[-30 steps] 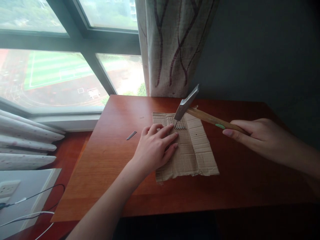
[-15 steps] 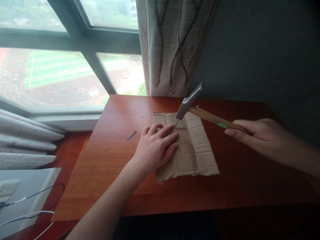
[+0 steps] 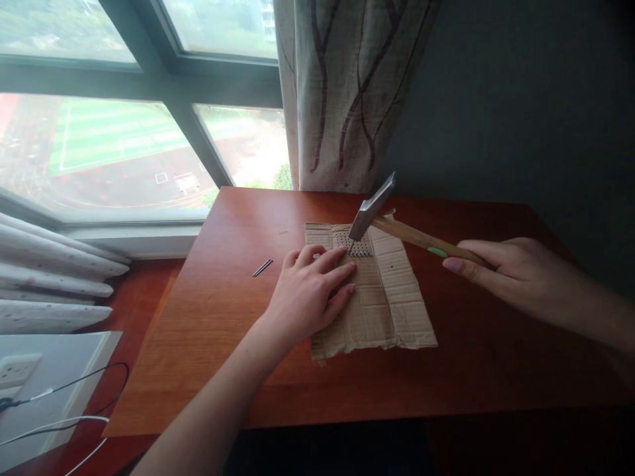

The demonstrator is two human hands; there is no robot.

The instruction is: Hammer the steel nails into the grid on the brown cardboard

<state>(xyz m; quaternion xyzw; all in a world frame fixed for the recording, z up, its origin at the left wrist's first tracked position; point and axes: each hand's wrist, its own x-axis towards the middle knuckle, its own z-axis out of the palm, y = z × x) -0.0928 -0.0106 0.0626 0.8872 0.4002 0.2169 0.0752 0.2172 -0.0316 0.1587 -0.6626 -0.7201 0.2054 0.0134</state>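
Note:
A torn sheet of brown cardboard lies on the red-brown wooden table. My left hand rests flat on its left part, fingers stretched toward a patch of small holes near the far edge. My right hand is closed round the wooden handle of a hammer. The steel head sits just over a thin nail standing in the holed patch, right beside my left fingertips.
Two loose nails lie on the table left of the cardboard. A patterned curtain hangs behind the table, beside a large window. At the lower left are a white socket strip and cables.
The hammer head rose slightly half a second ago and has come back down onto the nail. My left hand has stayed in place on the cardboard.

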